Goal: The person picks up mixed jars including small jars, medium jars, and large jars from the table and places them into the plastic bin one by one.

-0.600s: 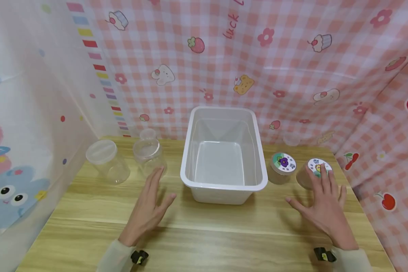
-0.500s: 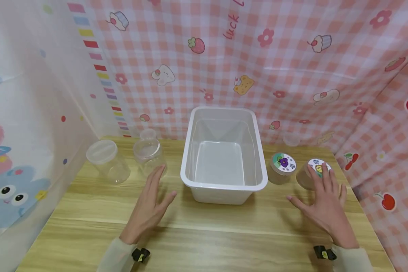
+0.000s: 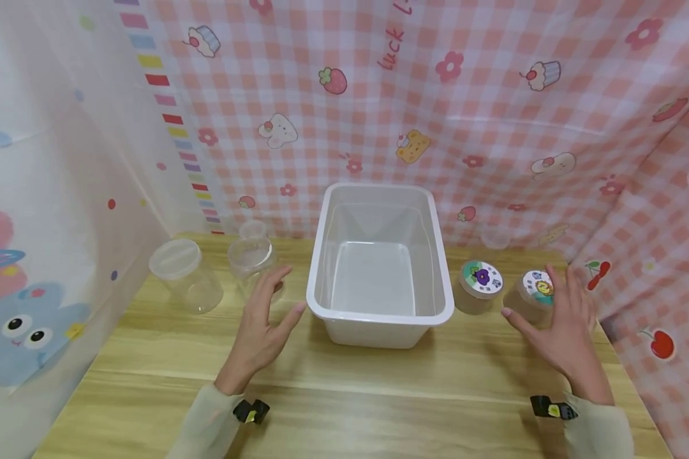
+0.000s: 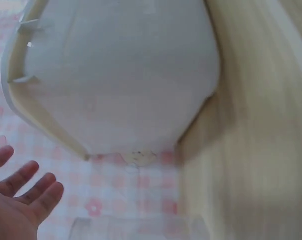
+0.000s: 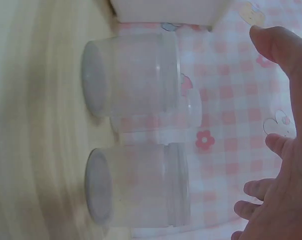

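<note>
Fingers of both hands are being held spread apart, gripping nothing: left hand (image 3: 262,322) near three clear jars (image 3: 252,258), right hand (image 3: 559,322) beside two stickered jars (image 3: 536,290); one white bin (image 3: 379,313) between.

One white bin (image 3: 379,268) is seen on the table (image 3: 350,395). Six jars are counted: three clear ones at the left (image 3: 186,275), two with sticker lids at the right (image 3: 478,285), and one small one behind those (image 3: 496,238). Two hands (image 3: 264,319) are seen.
</note>
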`<move>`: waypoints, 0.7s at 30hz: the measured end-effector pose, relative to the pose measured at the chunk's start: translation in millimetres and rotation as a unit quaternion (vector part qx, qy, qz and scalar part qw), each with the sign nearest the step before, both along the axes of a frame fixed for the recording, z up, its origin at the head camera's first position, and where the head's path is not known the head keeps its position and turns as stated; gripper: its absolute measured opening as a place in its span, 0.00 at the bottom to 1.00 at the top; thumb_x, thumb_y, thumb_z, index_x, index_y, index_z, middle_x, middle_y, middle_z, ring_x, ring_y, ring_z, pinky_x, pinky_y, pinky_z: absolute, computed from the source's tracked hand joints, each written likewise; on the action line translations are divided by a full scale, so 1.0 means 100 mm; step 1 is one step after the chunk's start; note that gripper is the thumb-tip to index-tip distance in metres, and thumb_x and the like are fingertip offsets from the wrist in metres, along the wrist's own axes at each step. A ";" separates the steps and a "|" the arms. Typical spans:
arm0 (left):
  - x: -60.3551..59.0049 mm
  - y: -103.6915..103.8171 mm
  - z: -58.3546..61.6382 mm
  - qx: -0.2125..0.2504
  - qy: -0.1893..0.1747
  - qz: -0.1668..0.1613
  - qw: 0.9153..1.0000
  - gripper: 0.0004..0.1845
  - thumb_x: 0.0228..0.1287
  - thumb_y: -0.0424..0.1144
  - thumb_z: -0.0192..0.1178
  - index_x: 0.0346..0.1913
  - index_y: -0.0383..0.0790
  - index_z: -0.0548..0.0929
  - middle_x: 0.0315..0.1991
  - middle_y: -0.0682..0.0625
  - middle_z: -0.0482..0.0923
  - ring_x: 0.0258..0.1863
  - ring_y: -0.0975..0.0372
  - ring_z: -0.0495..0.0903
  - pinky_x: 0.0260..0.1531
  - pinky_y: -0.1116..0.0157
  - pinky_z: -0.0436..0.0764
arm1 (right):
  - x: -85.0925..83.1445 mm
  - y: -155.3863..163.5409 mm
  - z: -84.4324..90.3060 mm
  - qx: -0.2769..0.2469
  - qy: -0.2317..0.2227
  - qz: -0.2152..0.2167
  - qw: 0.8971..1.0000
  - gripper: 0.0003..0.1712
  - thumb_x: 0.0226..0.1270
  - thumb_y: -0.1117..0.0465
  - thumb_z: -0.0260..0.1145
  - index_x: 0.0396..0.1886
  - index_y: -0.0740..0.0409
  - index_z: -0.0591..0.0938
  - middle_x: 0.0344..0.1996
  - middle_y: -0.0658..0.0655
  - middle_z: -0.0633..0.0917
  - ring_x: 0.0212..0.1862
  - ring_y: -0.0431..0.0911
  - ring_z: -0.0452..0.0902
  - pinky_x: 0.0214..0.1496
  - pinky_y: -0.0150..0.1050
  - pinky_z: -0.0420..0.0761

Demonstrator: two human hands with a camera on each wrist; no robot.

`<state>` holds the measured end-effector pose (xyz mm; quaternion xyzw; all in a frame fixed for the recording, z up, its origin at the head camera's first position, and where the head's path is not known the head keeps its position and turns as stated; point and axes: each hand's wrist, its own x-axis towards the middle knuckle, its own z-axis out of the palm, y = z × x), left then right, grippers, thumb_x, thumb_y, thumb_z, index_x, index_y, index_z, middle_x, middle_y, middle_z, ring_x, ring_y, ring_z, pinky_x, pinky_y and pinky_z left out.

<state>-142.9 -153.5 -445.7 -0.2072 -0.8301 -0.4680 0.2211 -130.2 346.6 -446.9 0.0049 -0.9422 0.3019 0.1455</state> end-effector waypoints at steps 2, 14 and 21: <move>-0.03 0.03 0.03 0.012 0.021 -0.005 1.000 0.32 0.63 0.35 0.69 0.70 0.45 0.74 0.68 0.47 0.74 0.68 0.54 0.73 0.70 0.59 0.73 | -0.04 0.01 0.01 -0.010 0.004 -0.004 1.000 0.63 0.63 0.44 0.74 0.85 0.49 0.43 0.83 0.65 0.34 0.82 0.70 0.25 0.73 0.79 0.26; -0.18 0.23 0.18 0.041 0.179 -0.089 0.979 0.11 0.52 0.33 0.73 0.41 0.38 0.87 0.47 0.40 0.82 0.54 0.47 0.77 0.64 0.63 0.74 | -0.17 0.12 0.05 -0.076 -0.023 -0.049 0.996 0.67 0.60 0.44 0.76 0.85 0.43 0.39 0.83 0.63 0.32 0.82 0.69 0.25 0.74 0.80 0.31; -0.20 0.22 0.17 0.030 0.186 -0.124 0.974 0.08 0.51 0.29 0.71 0.36 0.40 0.87 0.41 0.44 0.83 0.48 0.50 0.79 0.60 0.65 0.77 | -0.27 0.16 -0.01 -0.127 -0.017 -0.062 0.990 0.68 0.60 0.48 0.77 0.85 0.44 0.39 0.84 0.61 0.40 0.81 0.71 0.38 0.74 0.80 0.46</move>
